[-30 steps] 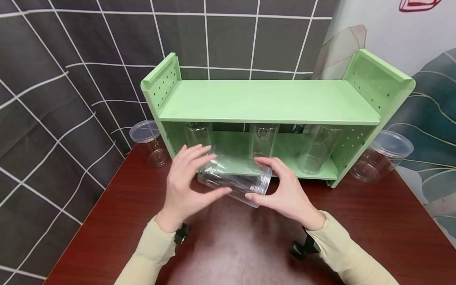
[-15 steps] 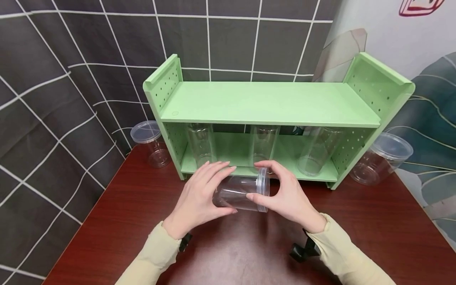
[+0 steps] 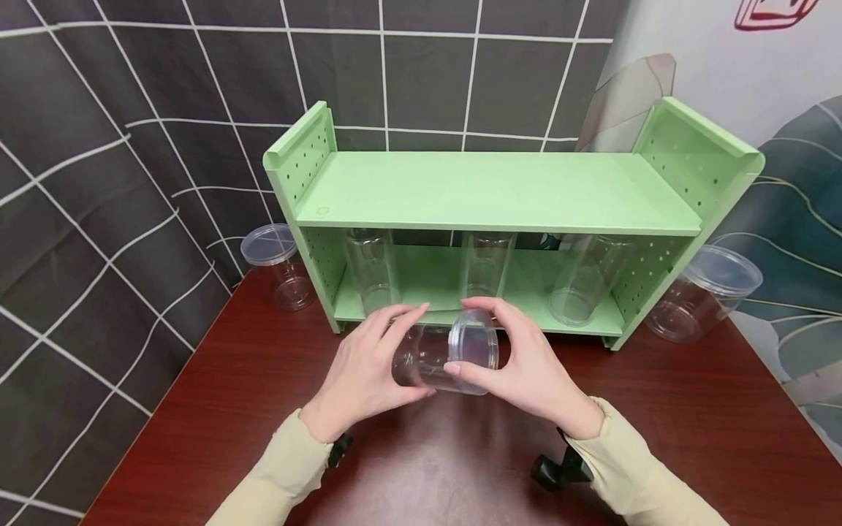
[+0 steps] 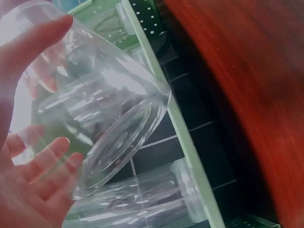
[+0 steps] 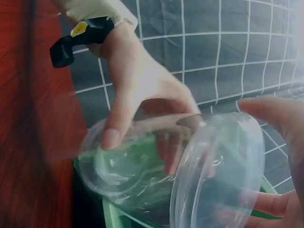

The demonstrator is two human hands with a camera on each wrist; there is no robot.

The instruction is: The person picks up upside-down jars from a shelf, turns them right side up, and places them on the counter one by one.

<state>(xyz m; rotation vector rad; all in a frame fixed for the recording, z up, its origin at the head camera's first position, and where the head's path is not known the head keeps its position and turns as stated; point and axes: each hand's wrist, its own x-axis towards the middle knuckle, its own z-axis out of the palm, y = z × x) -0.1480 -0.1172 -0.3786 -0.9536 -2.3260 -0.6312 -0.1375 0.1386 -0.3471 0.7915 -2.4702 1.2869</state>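
Observation:
A clear plastic jar (image 3: 427,359) is held on its side above the table, its round lid (image 3: 479,342) tilted toward me on the right. My left hand (image 3: 363,374) grips the jar's base end, thumb below and fingers over the far side. With thumb and fingers, my right hand (image 3: 529,365) holds the rim of the lid. In the right wrist view the lid (image 5: 223,166) sits on the jar (image 5: 137,166). The left wrist view shows the jar's wall (image 4: 114,80) between thumb and spread fingers. Both hands hide parts of the jar.
Behind stands a green two-tier shelf (image 3: 500,186). Its lower tier holds a left jar (image 3: 371,270), a middle jar (image 3: 487,263) and a right jar (image 3: 585,285). Lidded jars stand outside it, left (image 3: 283,267) and right (image 3: 704,292). The table (image 3: 421,467) is dark red.
The jar has come down and nearer, away from the shelf. Its lid end has turned toward me. The left hand has moved right and down, closing round the base end.

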